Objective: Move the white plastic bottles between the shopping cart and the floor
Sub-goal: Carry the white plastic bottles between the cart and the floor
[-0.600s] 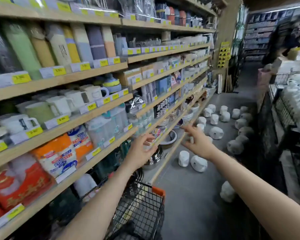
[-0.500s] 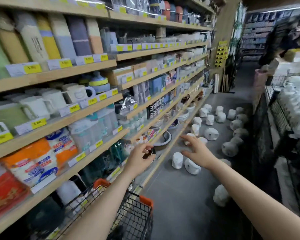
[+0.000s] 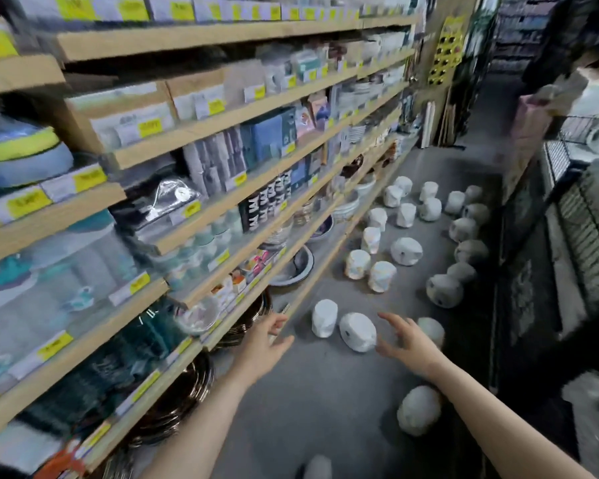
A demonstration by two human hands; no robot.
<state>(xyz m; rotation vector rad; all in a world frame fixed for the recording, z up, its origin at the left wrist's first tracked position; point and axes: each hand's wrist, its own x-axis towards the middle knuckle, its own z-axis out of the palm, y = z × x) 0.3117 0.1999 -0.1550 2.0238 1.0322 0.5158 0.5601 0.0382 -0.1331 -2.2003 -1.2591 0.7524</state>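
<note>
Wooden shelves (image 3: 201, 39) on the left w/ yellow price tags (image 3: 90, 178), boxed goods (image 3: 270, 140), metal bowls (image 3: 293, 267) lower down (frame blurred); grey floor (image 3: 325, 392).

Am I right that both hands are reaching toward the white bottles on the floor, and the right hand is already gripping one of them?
Not quite. In the head view both hands do reach toward the white bottles on the floor, but the right hand grips nothing: its fingers are spread open just beside the nearest bottle. The left hand is open too.
</note>
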